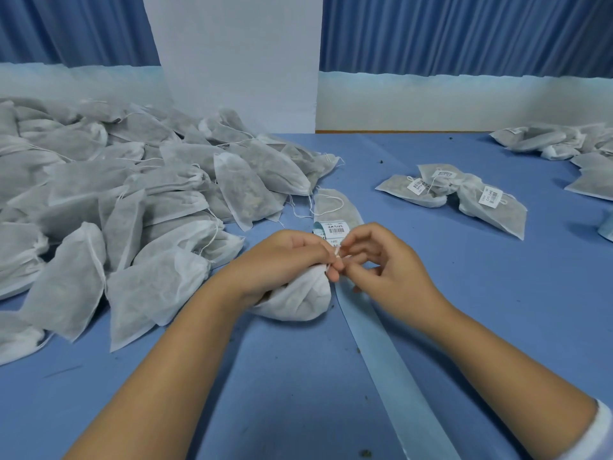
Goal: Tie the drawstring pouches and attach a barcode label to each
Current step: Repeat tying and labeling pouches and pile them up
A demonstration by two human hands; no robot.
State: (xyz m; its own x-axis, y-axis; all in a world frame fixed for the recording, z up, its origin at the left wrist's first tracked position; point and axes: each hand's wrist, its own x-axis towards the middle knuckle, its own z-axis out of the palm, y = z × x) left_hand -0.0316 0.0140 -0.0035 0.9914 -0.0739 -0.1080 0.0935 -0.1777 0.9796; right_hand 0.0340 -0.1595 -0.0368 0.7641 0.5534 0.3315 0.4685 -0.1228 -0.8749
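Head view, the only one we have: dead centre of the blue worktop (497, 293), towards the near edge, the left hand (282, 257) is clamped round the gathered neck of a white pouch (298, 302), fingers curled tight on the fabric, and the pouch's body rests on the worktop under the wrist. The right hand (398, 270) comes in just beside it, thumb and forefinger pinching the thin drawstring (337, 254) right at the neck, other fingers loosely curled. This looks like the knot being made, with no label on this one yet. Just behind the knuckles a barcode label (335, 229) waits on a pale backing strip (381, 346) that runs off to the near edge. A big heap of pouches (116, 194) fills the left side up to the far edge; a few labelled pouches (457, 194) lie well apart to the right, with more at the far right corner. The risks? That string is fine and the pinch is small, so it could slip before the knot bites and let the neck open. A hard tug might snap it or tear the thin fabric. And the right wrist is over the strip, so it could drag or crease the labels.
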